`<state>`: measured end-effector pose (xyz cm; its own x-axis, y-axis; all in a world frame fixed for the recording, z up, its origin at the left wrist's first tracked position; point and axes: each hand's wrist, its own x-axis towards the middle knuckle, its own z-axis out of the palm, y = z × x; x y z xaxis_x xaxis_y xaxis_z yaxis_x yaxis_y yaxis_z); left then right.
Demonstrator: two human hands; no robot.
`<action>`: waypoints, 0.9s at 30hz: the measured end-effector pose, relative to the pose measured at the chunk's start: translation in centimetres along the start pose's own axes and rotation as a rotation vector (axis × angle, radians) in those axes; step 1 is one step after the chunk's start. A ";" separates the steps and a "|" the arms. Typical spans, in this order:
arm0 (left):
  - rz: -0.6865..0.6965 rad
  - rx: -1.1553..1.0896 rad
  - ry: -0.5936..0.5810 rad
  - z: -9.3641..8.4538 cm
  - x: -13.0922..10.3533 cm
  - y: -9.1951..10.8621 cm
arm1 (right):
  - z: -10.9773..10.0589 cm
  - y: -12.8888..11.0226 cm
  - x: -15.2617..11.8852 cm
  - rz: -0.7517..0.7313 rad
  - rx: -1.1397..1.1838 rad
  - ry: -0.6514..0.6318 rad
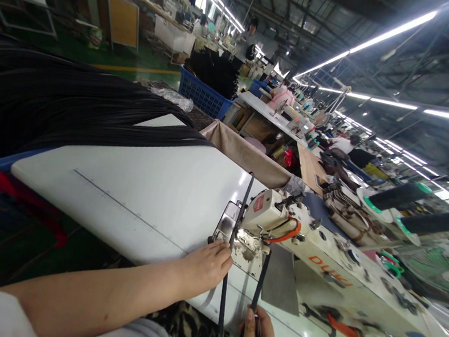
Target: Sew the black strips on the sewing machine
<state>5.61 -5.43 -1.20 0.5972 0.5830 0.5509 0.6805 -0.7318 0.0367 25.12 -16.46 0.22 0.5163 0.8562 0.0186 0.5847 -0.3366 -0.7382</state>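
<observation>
Pressing my left hand [207, 265] flat on the black strap [223, 295] by the sewing machine [320, 246] presser foot, I pinch a second strap [260, 278] in my right hand [258, 336]. Both should stay taut and straight on the counter [146, 193] for an even seam

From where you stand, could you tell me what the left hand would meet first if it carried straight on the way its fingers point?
Most likely the metal guide at the sewing machine's needle end: the left hand's fingertips already lie beside it, along the black strap. Depth is hard to judge here.
</observation>
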 end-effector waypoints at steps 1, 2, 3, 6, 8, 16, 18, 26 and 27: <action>-0.004 0.001 0.005 0.0 0.0 0.0 | 0.0 0.0 0.1 -0.011 -0.016 0.002; -0.008 0.003 0.008 0.1 0.0 0.0 | 0.0 -0.1 0.1 -0.026 -0.024 0.001; -0.010 0.005 0.011 0.1 -0.1 0.0 | 0.0 -0.1 0.2 -0.042 -0.025 -0.002; -0.010 0.012 0.031 0.3 -0.1 0.0 | 0.1 0.0 0.3 -0.082 0.002 -0.018; -0.012 0.016 0.039 0.5 -0.2 0.0 | 0.3 0.1 0.3 -0.098 0.014 -0.020; -0.024 0.011 0.013 0.8 -0.4 -0.1 | 0.5 -0.4 -0.1 -0.169 0.018 -0.008; -0.030 -0.002 0.021 0.7 -0.4 -0.1 | 0.4 -0.4 -0.1 -0.165 0.019 -0.021; -0.049 -0.014 0.016 0.4 -0.4 -0.1 | 0.2 0.1 0.3 -0.207 0.067 -0.114; -0.048 -0.013 0.008 0.5 -0.5 -0.2 | 0.3 0.1 0.2 -0.209 0.073 -0.114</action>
<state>5.42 -5.41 -1.84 0.5608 0.6143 0.5551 0.7024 -0.7079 0.0738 25.13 -16.21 -0.03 0.3129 0.9442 0.1032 0.6225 -0.1218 -0.7731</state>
